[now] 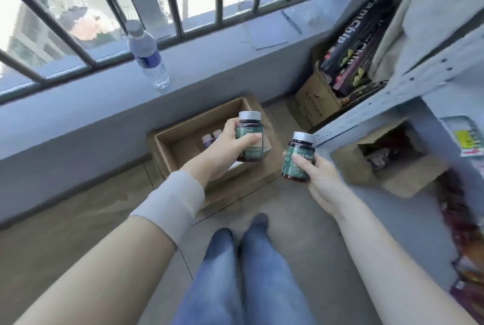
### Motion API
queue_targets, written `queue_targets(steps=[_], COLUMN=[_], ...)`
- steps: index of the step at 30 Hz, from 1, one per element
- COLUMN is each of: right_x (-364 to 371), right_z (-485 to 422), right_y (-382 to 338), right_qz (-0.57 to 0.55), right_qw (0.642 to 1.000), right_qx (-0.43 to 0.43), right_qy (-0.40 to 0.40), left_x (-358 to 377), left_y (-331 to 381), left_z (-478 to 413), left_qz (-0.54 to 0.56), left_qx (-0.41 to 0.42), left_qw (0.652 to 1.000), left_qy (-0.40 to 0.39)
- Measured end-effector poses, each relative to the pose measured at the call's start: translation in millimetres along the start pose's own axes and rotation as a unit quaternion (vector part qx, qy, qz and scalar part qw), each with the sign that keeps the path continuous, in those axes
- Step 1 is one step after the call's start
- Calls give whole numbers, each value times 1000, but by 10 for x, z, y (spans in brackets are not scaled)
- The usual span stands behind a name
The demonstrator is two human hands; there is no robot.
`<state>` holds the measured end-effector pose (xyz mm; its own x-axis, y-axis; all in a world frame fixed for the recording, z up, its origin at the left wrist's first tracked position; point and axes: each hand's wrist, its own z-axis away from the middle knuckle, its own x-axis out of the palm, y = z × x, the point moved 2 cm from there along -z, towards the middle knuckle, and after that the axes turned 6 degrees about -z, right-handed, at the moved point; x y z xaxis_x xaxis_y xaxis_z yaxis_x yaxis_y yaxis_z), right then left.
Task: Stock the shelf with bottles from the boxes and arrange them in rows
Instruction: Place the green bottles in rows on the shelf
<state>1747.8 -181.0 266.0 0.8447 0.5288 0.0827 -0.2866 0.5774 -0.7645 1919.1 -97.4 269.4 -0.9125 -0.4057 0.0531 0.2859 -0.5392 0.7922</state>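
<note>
Both bottles are short round jars of dark brown, glossy material, each with a flat silver cap and a dark green label with pale printing. The left hand point(225, 147) grips one bottle point(250, 129) from the side. Its fingers are curled round the left of the body and the thumb lies across the label, so the cap and the upper part stand free above the grip. This bottle is upright and is held in the air above the open cardboard box point(167, 151) on the floor.

The right hand point(320, 184) holds the other bottle point(297, 150) from below and from the right, with the thumb pressed on the label. This bottle leans a little to the right. Its cap is close to the front edge of the shelf point(408, 83), which is pale grey metal with rows of small holes.

The box is plain brown corrugated card with its flaps open. In its far corner the pale caps of two more bottles point(212, 136) show, side by side.

A light grey ribbed wristband point(172, 206) covers the left wrist. On the grey painted ledge behind stands a clear plastic water bottle point(148, 54) with a blue label.
</note>
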Motion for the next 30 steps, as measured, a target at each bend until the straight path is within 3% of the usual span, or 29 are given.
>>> queue_targets(steps=[5, 11, 22, 30], right_x=[-726, -1768, -4234, -5649], right_z=[1138, 2353, 4505, 5373], right_y=[-124, 141, 1104, 1408], right_qz=[-123, -191, -238, -240], right_qw=[989, 967, 909, 865], right_qx=[-27, -90, -196, -217], right_qy=[73, 142, 281, 383], left_x=[1037, 2542, 5782, 7579], left_y=[379, 532, 19, -122], left_z=[524, 1111, 2428, 2837], left_qz=[-40, -130, -222, -299], left_qx=[49, 99, 166, 236], left_qw=[991, 958, 867, 818], left_qy=[-121, -237, -413, -432])
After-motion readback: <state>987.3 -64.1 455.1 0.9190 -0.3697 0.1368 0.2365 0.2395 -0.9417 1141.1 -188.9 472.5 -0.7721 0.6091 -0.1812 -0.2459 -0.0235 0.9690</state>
